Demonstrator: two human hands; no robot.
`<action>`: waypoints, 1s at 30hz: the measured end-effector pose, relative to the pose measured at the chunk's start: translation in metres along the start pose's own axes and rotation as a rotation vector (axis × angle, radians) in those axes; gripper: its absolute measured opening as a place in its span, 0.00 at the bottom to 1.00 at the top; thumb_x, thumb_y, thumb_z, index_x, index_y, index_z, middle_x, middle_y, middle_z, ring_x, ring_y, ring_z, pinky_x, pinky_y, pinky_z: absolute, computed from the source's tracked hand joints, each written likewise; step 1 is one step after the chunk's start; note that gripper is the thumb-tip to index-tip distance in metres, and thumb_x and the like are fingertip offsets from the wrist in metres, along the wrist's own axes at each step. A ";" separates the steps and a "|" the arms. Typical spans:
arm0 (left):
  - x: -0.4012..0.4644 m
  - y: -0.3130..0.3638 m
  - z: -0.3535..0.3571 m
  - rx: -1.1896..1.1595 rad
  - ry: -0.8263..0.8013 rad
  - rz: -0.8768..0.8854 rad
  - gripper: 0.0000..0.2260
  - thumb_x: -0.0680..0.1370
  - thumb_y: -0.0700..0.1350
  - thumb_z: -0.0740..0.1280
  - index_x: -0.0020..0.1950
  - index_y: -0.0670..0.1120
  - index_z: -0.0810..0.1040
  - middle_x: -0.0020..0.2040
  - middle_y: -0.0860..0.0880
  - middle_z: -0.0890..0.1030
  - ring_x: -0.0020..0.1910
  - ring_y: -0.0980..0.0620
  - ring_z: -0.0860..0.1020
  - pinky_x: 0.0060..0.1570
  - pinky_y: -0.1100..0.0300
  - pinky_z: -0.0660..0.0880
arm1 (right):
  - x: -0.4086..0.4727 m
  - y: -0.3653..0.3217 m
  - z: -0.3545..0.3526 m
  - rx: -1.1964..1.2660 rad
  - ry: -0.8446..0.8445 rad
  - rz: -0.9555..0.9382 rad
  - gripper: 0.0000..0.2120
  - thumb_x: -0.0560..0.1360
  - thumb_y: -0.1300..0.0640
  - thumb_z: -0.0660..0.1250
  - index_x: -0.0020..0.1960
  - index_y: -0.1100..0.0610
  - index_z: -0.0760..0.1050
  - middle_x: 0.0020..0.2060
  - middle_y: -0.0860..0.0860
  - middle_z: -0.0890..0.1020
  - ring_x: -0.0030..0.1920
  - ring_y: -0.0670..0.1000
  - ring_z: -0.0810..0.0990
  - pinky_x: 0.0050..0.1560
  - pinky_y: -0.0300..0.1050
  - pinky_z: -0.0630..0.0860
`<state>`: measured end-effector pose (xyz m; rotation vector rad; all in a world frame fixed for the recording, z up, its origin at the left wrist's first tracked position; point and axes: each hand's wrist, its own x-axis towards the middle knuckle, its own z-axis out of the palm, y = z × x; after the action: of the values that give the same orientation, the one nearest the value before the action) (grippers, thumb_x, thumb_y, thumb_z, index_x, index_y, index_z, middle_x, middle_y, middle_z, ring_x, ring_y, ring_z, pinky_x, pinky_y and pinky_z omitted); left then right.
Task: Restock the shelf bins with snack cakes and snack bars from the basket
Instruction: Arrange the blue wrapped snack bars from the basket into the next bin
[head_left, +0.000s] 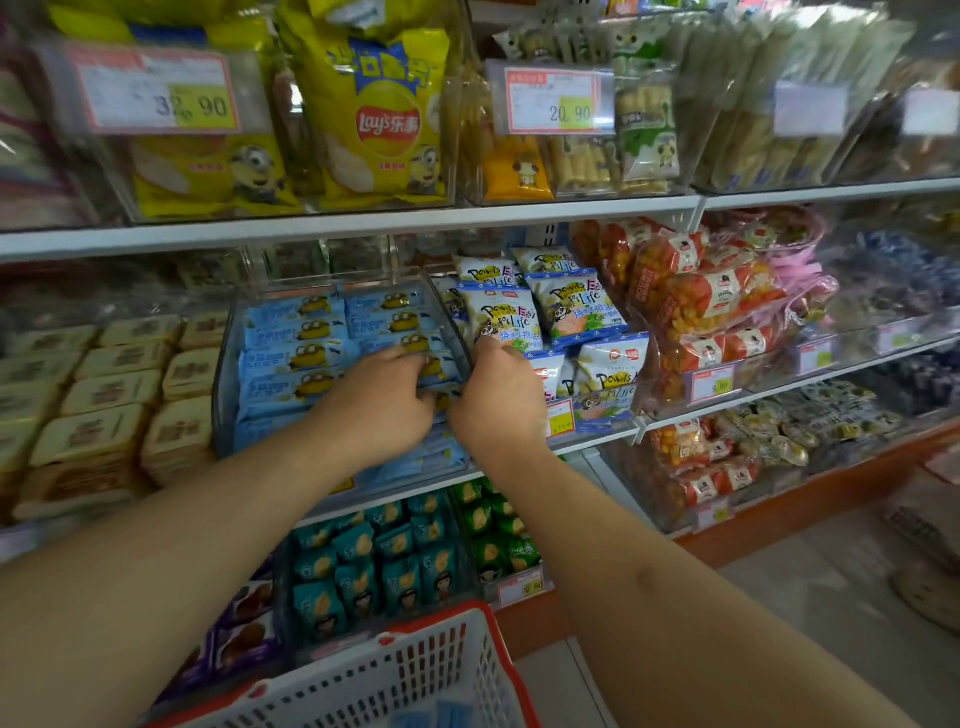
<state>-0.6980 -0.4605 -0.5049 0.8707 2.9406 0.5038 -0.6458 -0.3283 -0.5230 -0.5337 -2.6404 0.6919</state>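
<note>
A clear shelf bin (224, 364) on the middle shelf holds rows of light blue snack cake packs (296, 358). My left hand (382, 402) reaches into the bin's right half, fingers curled on the blue packs there. My right hand (501, 397) is beside it at the bin's right wall, fingers curled around the same stack; exactly what each finger holds is hidden. Below, the white basket (415, 680) with a red rim sits at the bottom edge, with a few blue packs (441, 714) visible inside.
Right of the blue bin stand white and blue snack bags (571, 306), then red-orange bags (701, 306). Beige cake packs (114, 395) fill the left. Yellow chip bags (374, 114) sit on the upper shelf, teal packs (374, 561) on the lower one. Floor lies at right.
</note>
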 end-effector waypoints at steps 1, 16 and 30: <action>-0.007 0.001 -0.001 -0.015 0.016 0.010 0.25 0.84 0.51 0.61 0.81 0.46 0.66 0.79 0.48 0.66 0.77 0.47 0.65 0.74 0.52 0.65 | 0.000 -0.001 -0.002 -0.012 -0.010 0.003 0.28 0.73 0.64 0.73 0.70 0.65 0.68 0.64 0.60 0.76 0.55 0.61 0.81 0.42 0.49 0.74; -0.205 -0.087 0.027 -0.261 0.078 -0.167 0.14 0.83 0.41 0.64 0.66 0.56 0.75 0.66 0.57 0.74 0.63 0.58 0.75 0.62 0.58 0.76 | -0.157 0.006 0.046 0.165 -0.170 -0.088 0.07 0.79 0.65 0.62 0.54 0.55 0.70 0.48 0.51 0.74 0.42 0.50 0.73 0.37 0.48 0.69; -0.336 -0.237 0.204 -0.397 -0.303 -0.975 0.26 0.73 0.40 0.67 0.70 0.38 0.66 0.62 0.37 0.78 0.54 0.41 0.80 0.52 0.48 0.80 | -0.335 -0.004 0.253 -0.095 -1.055 0.039 0.13 0.79 0.62 0.60 0.63 0.54 0.71 0.54 0.55 0.78 0.51 0.55 0.79 0.42 0.45 0.74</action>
<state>-0.5141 -0.7679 -0.7926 -0.4806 2.4273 0.7211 -0.4651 -0.5781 -0.8083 -0.2627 -3.6461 1.0777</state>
